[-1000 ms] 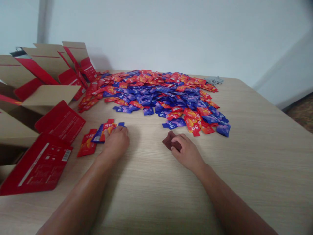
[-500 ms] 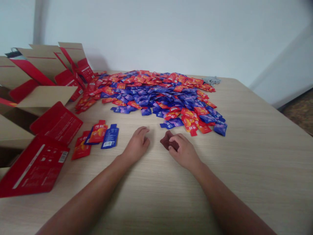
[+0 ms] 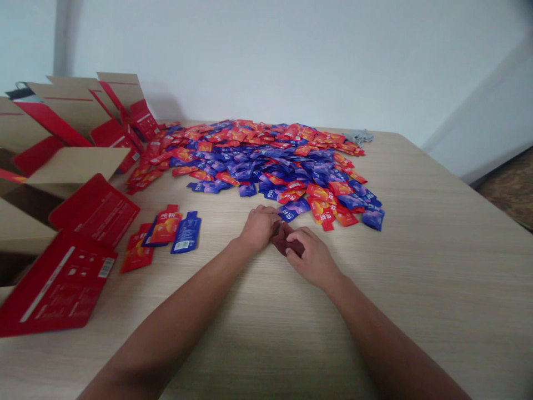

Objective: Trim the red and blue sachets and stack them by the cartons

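A pale wood-grain table [image 3: 416, 250] stands against a plain whitish wall [image 3: 291, 55], with a strip of patterned floor [image 3: 510, 189] showing at the far right. Across the far half of the table spreads a wide heap of red and blue foil sachets [image 3: 266, 161]. Their print is too small to read. A crumpled grey scrap [image 3: 358, 136] at the heap's far right edge cannot be made out. On the left, open brown cardboard cartons with red flaps [image 3: 70, 111] are cut off by the frame edge. Nearer lie flattened red card sleeves [image 3: 58, 283], the nearest also running out of view. Between these and the hands sits a small separate cluster of red and blue sachets [image 3: 166, 230], overlapping one another, so their count is unclear. At the middle of the table, just near of the heap's edge, lies a small dark maroon piece [image 3: 282, 238]. What it is made of cannot be told, since both hands cover much of it. The right hand [image 3: 314, 258] comes from the near right with thumb and fingers closed down on the dark maroon piece's near right part, pinning it to the wood. The left hand [image 3: 259, 226] meets the piece from the left, knuckles up and fingers curled against its far left edge. Those fingertips are hidden, so whether they pinch it or merely touch it cannot be told. Both forearms run bare to the near edge.
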`<state>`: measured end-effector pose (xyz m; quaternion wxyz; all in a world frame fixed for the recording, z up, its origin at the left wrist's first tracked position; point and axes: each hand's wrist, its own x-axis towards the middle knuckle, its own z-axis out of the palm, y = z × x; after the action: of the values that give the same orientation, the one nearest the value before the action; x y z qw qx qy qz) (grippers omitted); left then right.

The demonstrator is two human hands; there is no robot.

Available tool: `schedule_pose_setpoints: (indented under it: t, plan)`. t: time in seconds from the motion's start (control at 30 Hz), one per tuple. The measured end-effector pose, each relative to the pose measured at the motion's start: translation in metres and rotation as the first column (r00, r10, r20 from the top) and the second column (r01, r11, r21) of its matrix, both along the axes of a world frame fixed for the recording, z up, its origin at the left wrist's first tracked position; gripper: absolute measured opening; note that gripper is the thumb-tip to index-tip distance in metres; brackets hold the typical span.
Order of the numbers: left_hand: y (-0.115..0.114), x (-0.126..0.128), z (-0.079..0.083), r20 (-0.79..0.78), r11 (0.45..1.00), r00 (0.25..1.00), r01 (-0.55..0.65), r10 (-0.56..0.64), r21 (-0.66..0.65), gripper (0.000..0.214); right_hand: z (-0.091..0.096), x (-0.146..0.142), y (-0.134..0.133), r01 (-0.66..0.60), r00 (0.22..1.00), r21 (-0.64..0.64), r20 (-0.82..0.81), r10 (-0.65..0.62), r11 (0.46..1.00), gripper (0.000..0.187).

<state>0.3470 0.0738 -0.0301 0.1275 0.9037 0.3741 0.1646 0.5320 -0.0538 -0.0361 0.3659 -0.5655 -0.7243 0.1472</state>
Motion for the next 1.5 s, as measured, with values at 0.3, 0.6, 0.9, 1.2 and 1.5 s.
schedule_pose_setpoints:
  t: [0.3,0.6,0.9,1.2,1.5]
  plan:
    - [-0.049,-0.026,0.03,-0.262,0.993,0.962,0.101,-0.081,0.065,0.022,0.008,0.003,-0.001,0.099,0.969,0.175,-0.239,-0.056,0.98,0.019]
    - [-0.104,-0.045,0.033,-0.25,0.999,0.968,-0.032,0.031,0.003,0.025,0.003,0.006,0.002,0.205,0.966,0.119,-0.184,-0.181,0.972,0.018]
    - [-0.108,-0.04,0.009,-0.108,0.986,0.984,0.15,-0.142,0.068,0.046,-0.002,0.004,0.005,0.111,0.99,0.008,-0.082,-0.11,0.994,0.02]
    - [-0.138,-0.037,0.015,-0.287,0.993,0.953,0.115,-0.099,0.04,0.033,0.02,-0.003,-0.012,-0.18,0.983,0.027,-0.043,0.181,0.983,0.031]
    - [-0.144,-0.031,0.008,-0.359,0.986,0.93,0.129,-0.083,0.105,0.033,0.004,-0.004,0.002,-0.091,0.988,-0.014,0.121,0.092,0.996,0.028]
